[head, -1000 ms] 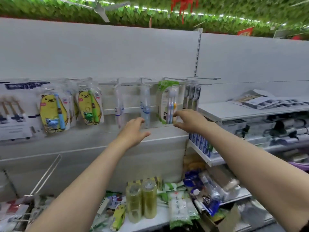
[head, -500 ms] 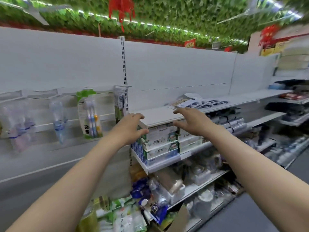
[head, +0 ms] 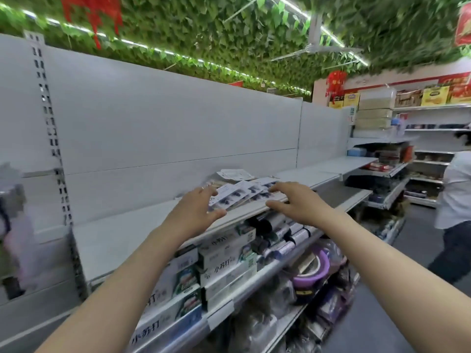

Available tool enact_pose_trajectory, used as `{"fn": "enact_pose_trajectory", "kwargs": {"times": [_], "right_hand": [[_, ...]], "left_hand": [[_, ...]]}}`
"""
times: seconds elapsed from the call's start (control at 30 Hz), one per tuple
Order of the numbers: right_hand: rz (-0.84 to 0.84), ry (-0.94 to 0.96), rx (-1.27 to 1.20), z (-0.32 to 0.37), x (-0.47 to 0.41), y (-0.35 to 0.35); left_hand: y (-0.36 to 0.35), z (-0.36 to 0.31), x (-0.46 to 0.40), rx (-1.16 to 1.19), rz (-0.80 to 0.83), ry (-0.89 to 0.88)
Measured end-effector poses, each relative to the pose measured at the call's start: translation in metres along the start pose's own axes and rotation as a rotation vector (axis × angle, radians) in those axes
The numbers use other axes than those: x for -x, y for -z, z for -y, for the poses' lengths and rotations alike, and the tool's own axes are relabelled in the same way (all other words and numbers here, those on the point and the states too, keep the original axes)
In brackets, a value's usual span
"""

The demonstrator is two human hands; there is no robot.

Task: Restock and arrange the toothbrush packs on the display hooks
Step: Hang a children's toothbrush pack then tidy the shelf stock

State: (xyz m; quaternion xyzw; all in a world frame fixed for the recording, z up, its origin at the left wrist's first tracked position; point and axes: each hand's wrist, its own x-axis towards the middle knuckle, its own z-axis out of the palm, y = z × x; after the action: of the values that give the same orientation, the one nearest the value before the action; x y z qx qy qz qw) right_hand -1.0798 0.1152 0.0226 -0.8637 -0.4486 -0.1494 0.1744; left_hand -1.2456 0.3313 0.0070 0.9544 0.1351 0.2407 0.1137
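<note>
A loose pile of flat toothbrush packs, white cards with dark brush heads, lies on the white top shelf. My left hand reaches toward the pile's left end, fingers spread, fingertips at the nearest pack. My right hand hovers at the pile's right end, fingers straight and over the packs, thumb near the shelf's front edge. Neither hand holds anything. Blurred hanging packs show at the far left edge.
Toothpaste boxes fill the shelf below, with dark tubes beside them and a purple tub lower down. A slotted upright divides the back panel. A person in a white top stands in the aisle at right.
The view has swung right, away from the hooks. Both hands have travelled right and forward from the hanging packs to the pile on the top shelf.
</note>
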Motion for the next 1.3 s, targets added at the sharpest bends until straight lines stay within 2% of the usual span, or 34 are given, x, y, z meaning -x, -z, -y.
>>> {"fn": "enact_pose_trajectory", "kwargs": {"times": [0.2,0.4,0.6,0.83,1.0,1.17,1.3], "right_hand": [[-0.035,-0.064,-0.104,-0.082,-0.101,-0.015],[-0.046,-0.029,-0.265,-0.152,-0.171,-0.060],[0.020,0.140,-0.364,-0.187,-0.260,-0.097],[0.167,0.379,-0.478,-0.192,-0.328,-0.117],[0.233,0.477,-0.562,-0.194,-0.352,-0.134],[0.309,0.514,-0.603,-0.194,-0.360,-0.144],[0.289,0.535,-0.581,-0.195,-0.368,-0.154]], "left_hand": [[-0.050,0.011,-0.139,0.062,-0.023,0.041],[-0.104,0.026,-0.219,0.057,-0.022,0.149],[-0.127,0.040,-0.264,0.035,-0.112,0.323],[-0.139,0.013,-0.300,0.078,-0.159,0.621],[-0.146,0.001,-0.315,-0.050,-0.193,0.752],[-0.150,-0.007,-0.329,-0.061,-0.261,0.737],[-0.149,-0.016,-0.334,0.022,-0.363,0.630]]}}
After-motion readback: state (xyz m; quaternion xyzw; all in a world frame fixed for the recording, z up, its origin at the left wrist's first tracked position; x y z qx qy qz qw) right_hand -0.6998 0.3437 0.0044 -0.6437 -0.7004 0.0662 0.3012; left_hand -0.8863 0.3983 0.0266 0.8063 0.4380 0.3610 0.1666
